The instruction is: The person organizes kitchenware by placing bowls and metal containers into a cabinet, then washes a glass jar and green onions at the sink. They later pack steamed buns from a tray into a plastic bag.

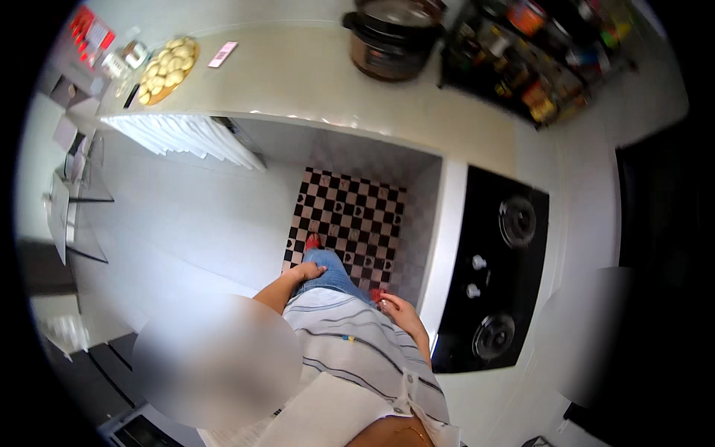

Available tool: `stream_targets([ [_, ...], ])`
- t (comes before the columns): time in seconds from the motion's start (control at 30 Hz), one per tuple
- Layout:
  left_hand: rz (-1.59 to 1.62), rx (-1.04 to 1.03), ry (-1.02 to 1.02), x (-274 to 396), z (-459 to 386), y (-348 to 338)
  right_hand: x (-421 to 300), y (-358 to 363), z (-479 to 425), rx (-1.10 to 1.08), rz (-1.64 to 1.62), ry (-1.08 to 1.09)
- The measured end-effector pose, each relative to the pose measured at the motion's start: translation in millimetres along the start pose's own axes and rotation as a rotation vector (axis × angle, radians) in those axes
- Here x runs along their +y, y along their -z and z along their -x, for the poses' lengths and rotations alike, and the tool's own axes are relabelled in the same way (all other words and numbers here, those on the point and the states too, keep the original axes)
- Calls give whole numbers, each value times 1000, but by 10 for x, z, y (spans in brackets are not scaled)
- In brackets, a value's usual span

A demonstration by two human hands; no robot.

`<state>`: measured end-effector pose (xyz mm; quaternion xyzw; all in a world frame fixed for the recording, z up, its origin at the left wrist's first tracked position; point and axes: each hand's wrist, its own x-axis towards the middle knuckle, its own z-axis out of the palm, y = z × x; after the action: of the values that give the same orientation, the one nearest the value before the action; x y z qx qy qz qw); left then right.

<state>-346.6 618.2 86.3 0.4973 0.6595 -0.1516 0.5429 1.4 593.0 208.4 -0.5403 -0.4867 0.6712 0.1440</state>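
My left hand [308,271] hangs beside my jeans, fingers loosely curled, with nothing seen in it. My right hand [395,308] is low at my other side, near the edge of the counter with the black two-burner gas hob [491,279]; its fingers are loosely bent, and whether anything lies in them cannot be told. Neither hand touches the counter [290,72]. On the counter ahead, at the left, pale round pieces of food [167,67] lie on a wooden board. A pink phone or card [223,54] lies beside them.
An electric pressure cooker [391,47] stands on the counter, left of a black rack [486,84] with jars and packets. A checkered mat [349,218] lies on the floor under my feet. A white curtain [190,137] hangs below the counter. Glass-like panels [86,229] stand out at the left.
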Motion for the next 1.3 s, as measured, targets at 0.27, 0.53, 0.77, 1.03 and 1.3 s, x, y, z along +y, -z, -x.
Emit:
stream_targets([
  [0.27,388,93,3,-1409,148,983,-55,-524,-1532,197,297,-331],
  [0.53,746,258,70,-2358,512,1377,-1008,-1342,-2944,-29,149,-691],
  [0.77,907,479,123,-2565,497,2034,-2885,-2062,-4376,-436,693,-10],
  [1.03,1244,817,111,-3246,578,3068,-5160,-3907,-7499,-19,413,421],
  [1.3,1355,1036,138,-4204,283,3097,-6174,-5284,-8275,647,826,-111],
])
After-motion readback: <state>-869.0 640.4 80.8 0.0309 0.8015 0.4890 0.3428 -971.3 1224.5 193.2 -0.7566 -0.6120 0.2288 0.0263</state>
